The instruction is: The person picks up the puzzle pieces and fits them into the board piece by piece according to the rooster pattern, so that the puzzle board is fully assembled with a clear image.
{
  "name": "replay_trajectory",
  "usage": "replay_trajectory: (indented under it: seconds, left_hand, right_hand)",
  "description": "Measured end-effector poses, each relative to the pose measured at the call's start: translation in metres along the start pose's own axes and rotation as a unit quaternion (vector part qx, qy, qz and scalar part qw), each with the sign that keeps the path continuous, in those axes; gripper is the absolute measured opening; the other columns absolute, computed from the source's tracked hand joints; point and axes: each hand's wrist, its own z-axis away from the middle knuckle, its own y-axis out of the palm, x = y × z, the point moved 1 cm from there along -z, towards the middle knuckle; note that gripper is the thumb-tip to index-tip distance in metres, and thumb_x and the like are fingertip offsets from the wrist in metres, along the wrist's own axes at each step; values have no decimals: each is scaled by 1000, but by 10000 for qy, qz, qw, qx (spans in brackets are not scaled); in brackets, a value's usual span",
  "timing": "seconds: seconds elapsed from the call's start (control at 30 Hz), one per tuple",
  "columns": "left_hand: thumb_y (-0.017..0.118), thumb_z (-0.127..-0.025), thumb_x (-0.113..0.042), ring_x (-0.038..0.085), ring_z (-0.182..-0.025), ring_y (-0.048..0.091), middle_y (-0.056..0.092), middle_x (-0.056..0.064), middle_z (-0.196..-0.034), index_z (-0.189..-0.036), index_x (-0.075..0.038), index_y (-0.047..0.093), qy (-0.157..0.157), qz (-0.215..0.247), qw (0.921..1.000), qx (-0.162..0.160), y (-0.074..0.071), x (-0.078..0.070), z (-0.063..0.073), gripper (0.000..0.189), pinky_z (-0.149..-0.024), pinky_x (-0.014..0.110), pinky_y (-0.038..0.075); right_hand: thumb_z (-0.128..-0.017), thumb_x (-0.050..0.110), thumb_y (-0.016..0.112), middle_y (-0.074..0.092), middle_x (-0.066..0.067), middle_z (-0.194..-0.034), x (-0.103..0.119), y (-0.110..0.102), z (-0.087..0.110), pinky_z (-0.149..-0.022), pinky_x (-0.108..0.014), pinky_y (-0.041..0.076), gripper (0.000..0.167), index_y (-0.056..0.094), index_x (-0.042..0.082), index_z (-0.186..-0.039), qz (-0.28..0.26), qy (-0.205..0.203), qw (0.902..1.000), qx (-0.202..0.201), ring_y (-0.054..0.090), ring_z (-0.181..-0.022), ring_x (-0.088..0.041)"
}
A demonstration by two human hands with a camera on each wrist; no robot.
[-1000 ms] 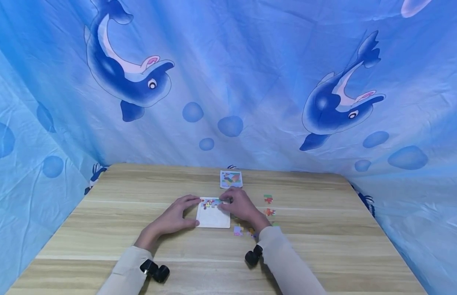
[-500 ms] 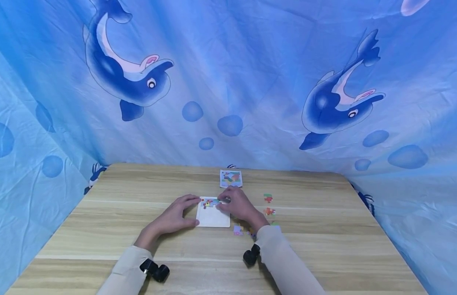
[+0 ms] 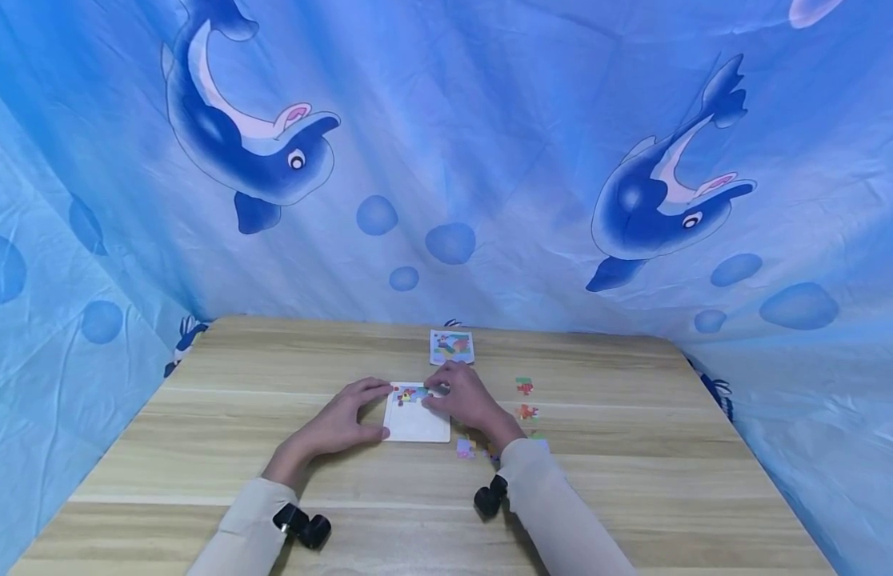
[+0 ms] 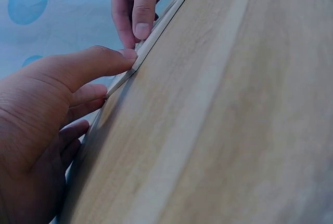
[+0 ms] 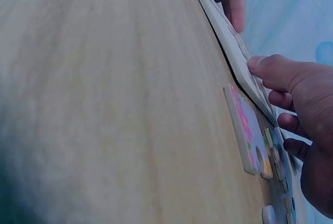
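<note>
We see a white, thin, square puzzle board (image 3: 418, 424) on a pale wood-grain table (image 3: 389, 512), well in from every table edge, before a blue dolphin-print cloth backdrop (image 3: 522, 160). A broad stretch of wood runs from the left hand (image 3: 338, 424) to the table's left side, and another toward the wearer. Room is tighter beyond and to the right: a small square picture card (image 3: 452, 346) lies near the far side, and loose pieces sit to the right, among them a lilac puzzle piece (image 3: 465, 448) near the board's near right corner, a red-and-green puzzle piece (image 3: 524, 386) and an orange puzzle piece (image 3: 527, 412).

The board's sides run roughly in line with the table's far edge, and we make out no longer side. A colourful strip of fitted pieces (image 3: 409, 395) runs left to right along its far inner edge.

The left hand, thumb and fingers loosely spread, touches the board's left corners. The right hand (image 3: 468, 398) bends its fingers over the far right part; we cannot tell whether it pinches a piece.

From the left wrist, we see the left thumb (image 4: 112, 62) at the board's rim; from the right wrist, the lilac piece's thickness and pink print, unclear from the head.
</note>
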Motion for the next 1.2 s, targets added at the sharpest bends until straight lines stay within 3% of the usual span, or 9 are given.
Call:
replay_trajectory:
  seconds: [0.4, 0.57, 0.9, 1.0, 1.2]
  left_hand:
    - [80, -86, -37, 44, -149, 38, 45, 14, -159, -151, -14, 54, 1, -25, 10000, 8, 2, 2, 0, 73, -118, 68, 34]
    - [80, -86, -37, 44, -149, 38, 45, 15, -159, -151, -13, 54, 6, 11, 10000, 27, 4, 2, 1, 73, -118, 68, 33]
    - [81, -85, -37, 44, -149, 38, 46, 15, -158, -151, -14, 54, 13, -37, 10000, -19, 3, 2, 0, 74, -119, 67, 33]
    - [80, -86, -37, 43, -150, 37, 45, 15, -159, -151, -14, 54, 7, -55, 10000, -11, 3, 2, 0, 74, -119, 67, 33]
    - [80, -86, -37, 44, -150, 37, 45, 15, -159, -151, -14, 54, 4, -38, 10000, -19, 3, 3, -1, 73, -119, 67, 32]
  right_hand:
    - [-92, 28, 79, 71, -1, -112, -2, 2, 0, -96, -43, 48, 23, 80, 14, -110, -92, 35, 9999, -39, 57, -106, -20]
    - [-93, 30, 78, 69, -1, -117, -10, -5, 11, -99, -45, 50, 28, 78, 15, -116, -244, 38, 9997, 7, 57, -113, -22]
    - [-90, 21, 79, 70, -8, -124, -54, -61, 50, -109, -57, 48, 30, 77, 9, -117, -467, 381, 9962, -627, 59, -125, -34]
    - [-92, 21, 79, 69, -9, -128, -72, -78, 61, -109, -57, 48, 30, 76, 9, -119, -450, 631, 9944, -720, 58, -128, -35]
    - [-92, 22, 79, 65, -12, -130, -104, -97, 77, -100, -50, 56, 33, 75, 9, -121, -630, 880, 9916, -713, 65, -119, -32]
